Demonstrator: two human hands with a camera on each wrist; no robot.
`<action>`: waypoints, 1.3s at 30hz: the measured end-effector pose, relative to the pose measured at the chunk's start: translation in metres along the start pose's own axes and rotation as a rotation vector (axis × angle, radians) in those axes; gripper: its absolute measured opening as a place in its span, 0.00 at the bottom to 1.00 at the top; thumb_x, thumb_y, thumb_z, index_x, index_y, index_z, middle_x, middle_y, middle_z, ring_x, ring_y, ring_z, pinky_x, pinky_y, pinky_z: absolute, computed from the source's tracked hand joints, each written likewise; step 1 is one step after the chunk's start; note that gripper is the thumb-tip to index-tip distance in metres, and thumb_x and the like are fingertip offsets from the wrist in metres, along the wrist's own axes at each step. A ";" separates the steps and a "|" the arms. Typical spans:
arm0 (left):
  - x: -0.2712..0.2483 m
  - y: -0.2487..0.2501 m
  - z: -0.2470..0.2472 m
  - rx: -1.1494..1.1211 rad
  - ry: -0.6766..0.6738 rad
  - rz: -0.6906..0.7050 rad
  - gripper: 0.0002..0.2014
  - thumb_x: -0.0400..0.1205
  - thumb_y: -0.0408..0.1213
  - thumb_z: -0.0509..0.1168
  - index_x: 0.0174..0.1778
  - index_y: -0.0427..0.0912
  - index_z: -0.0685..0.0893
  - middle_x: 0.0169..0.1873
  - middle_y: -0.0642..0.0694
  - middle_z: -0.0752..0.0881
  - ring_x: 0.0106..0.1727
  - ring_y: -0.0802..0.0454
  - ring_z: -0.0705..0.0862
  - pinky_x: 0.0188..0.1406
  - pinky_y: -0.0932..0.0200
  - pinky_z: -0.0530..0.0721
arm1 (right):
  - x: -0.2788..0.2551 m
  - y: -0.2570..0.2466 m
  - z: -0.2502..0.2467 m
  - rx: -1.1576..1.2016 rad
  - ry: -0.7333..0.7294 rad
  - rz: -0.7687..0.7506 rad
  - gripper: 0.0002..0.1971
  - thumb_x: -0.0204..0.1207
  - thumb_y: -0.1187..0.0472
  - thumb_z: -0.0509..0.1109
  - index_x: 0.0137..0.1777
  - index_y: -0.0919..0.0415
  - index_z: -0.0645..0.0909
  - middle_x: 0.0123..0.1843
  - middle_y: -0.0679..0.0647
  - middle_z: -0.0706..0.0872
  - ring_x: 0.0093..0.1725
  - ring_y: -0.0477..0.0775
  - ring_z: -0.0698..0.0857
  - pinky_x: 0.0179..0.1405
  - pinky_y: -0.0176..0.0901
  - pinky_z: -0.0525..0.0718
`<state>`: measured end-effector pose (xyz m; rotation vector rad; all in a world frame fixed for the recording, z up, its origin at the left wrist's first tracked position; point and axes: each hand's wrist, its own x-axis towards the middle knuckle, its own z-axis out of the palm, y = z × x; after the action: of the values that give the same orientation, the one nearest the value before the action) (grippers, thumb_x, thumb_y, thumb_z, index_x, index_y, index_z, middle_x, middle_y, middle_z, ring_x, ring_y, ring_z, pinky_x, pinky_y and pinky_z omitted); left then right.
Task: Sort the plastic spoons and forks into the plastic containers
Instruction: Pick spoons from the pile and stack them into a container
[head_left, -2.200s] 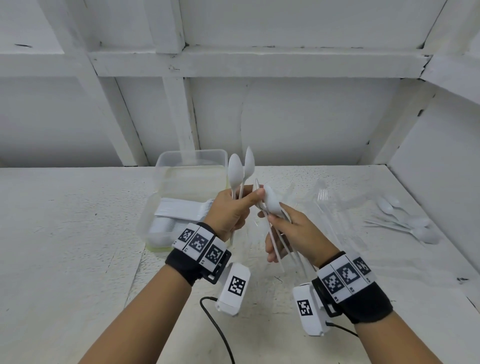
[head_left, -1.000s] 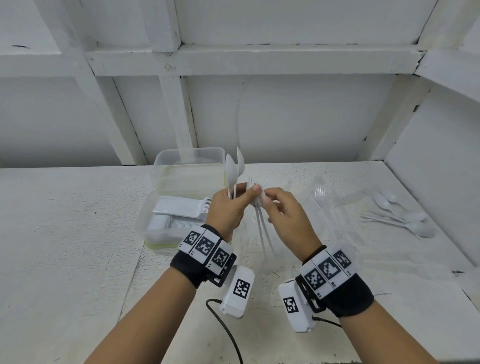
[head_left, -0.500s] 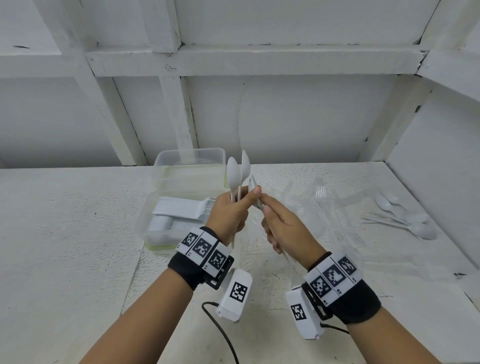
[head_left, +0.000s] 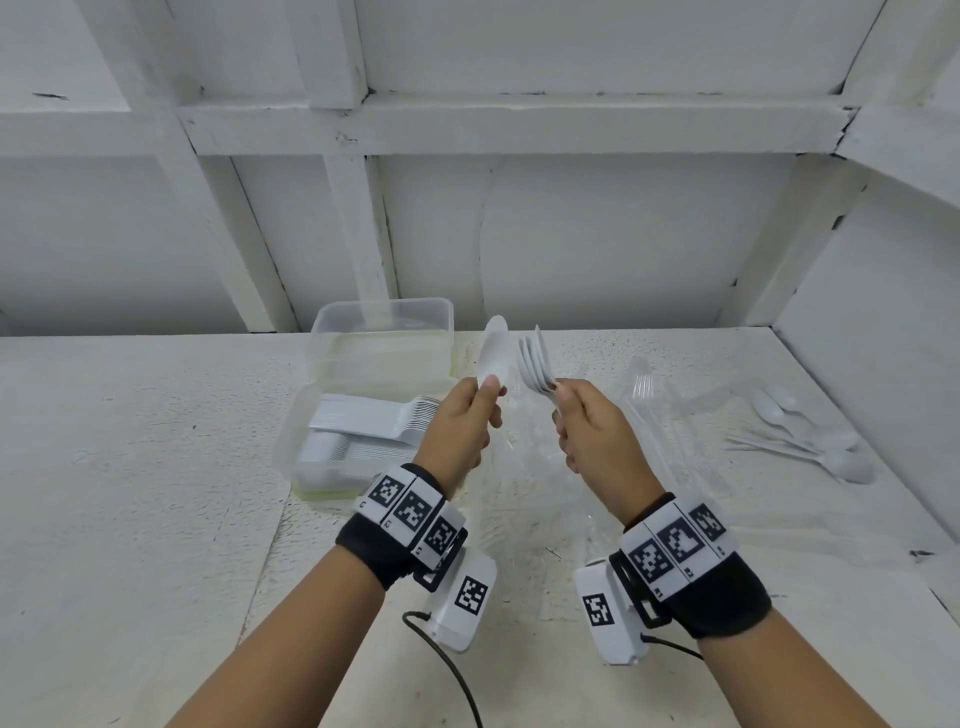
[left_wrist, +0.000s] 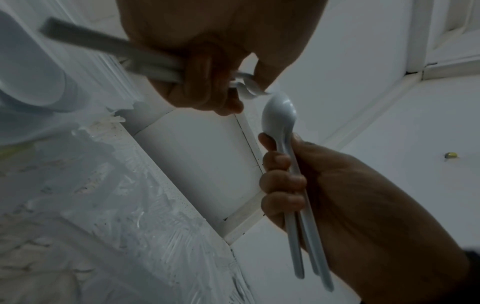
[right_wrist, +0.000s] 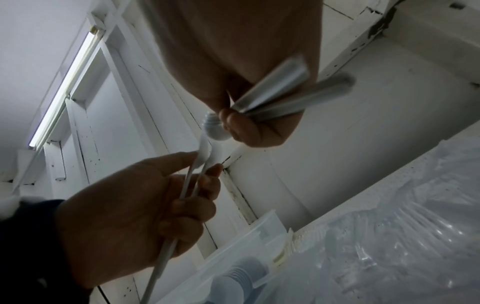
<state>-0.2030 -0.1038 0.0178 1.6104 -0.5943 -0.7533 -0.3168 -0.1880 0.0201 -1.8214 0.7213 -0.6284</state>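
My left hand (head_left: 485, 387) grips two white plastic spoons (head_left: 493, 353) upright, bowls up. My right hand (head_left: 563, 395) grips a nested bunch of three white spoons (head_left: 535, 364), also bowls up, a short gap to the right of the left hand. The left wrist view shows that nested bunch (left_wrist: 279, 111) in the right hand (left_wrist: 280, 164). In the right wrist view the left hand (right_wrist: 200, 170) holds its two spoons (right_wrist: 205, 152) edge-on. The near clear container (head_left: 288, 441), left of my hands, holds stacked white forks and spoons. Behind it stands a second clear container (head_left: 384, 312).
Several loose white spoons (head_left: 810, 441) lie at the right near the side wall. Crumpled clear plastic wrapping (head_left: 654, 405) lies on the table under and right of my hands. A white back wall and a right side wall close in the table.
My hands were touching, with the right hand's fingers at the left hand's spoons. They have now moved apart, and the right hand has turned its own bunch upright.
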 end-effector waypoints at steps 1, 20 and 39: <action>-0.001 -0.001 0.001 0.007 0.000 0.016 0.13 0.86 0.47 0.53 0.45 0.45 0.77 0.28 0.52 0.74 0.22 0.59 0.66 0.19 0.67 0.63 | -0.001 0.000 0.001 0.013 0.000 0.002 0.11 0.85 0.56 0.53 0.58 0.54 0.76 0.33 0.48 0.73 0.28 0.42 0.70 0.27 0.34 0.71; -0.008 -0.017 0.017 0.059 0.002 0.033 0.14 0.88 0.45 0.47 0.41 0.48 0.74 0.29 0.49 0.72 0.26 0.55 0.70 0.22 0.62 0.69 | -0.012 0.013 0.028 -0.079 0.068 0.002 0.14 0.86 0.57 0.51 0.55 0.59 0.79 0.31 0.46 0.74 0.29 0.42 0.72 0.31 0.32 0.71; -0.009 -0.020 0.010 -0.206 -0.047 -0.151 0.09 0.76 0.42 0.64 0.34 0.44 0.84 0.34 0.52 0.86 0.46 0.55 0.82 0.62 0.47 0.77 | -0.012 0.007 0.042 -0.234 -0.013 0.015 0.18 0.86 0.59 0.50 0.72 0.63 0.70 0.63 0.59 0.81 0.60 0.52 0.79 0.56 0.33 0.73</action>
<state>-0.2175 -0.1002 -0.0016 1.4614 -0.4164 -0.9355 -0.2962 -0.1553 -0.0014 -2.0297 0.8270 -0.5399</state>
